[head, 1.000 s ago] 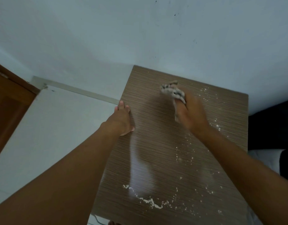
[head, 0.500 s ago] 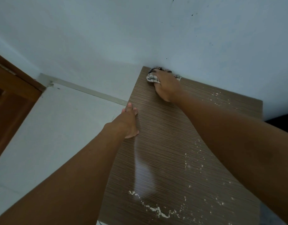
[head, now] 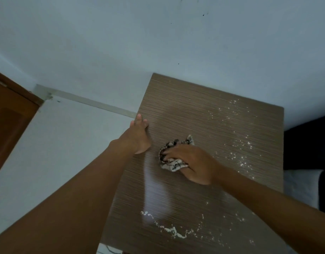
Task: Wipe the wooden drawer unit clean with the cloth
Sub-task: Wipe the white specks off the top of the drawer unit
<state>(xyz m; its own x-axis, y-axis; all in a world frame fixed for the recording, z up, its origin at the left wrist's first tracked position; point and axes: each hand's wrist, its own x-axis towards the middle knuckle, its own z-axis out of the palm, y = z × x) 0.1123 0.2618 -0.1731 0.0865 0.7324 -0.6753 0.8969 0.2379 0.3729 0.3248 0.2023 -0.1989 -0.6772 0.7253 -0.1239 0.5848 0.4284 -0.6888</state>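
Wooden drawer unit (head: 203,121) top, dusted with white crumbs (head: 169,230) — right hand (head: 192,164) clutches the checked cloth (head: 173,166) against it, left hand (head: 139,136) rests straight-fingered on its left edge.

Drawer unit (head: 203,110) top: bare wood at far side, room to slide. Wall (head: 158,43) touches back edge, blocks way there. Left hand (head: 137,136) sits on left edge. Right hand (head: 192,164) with cloth (head: 173,165) just beside it, small gap between. White crumbs (head: 169,230) near front edge. Dark thing (head: 308,143) close on right side. Open floor (head: 57,143) on left.
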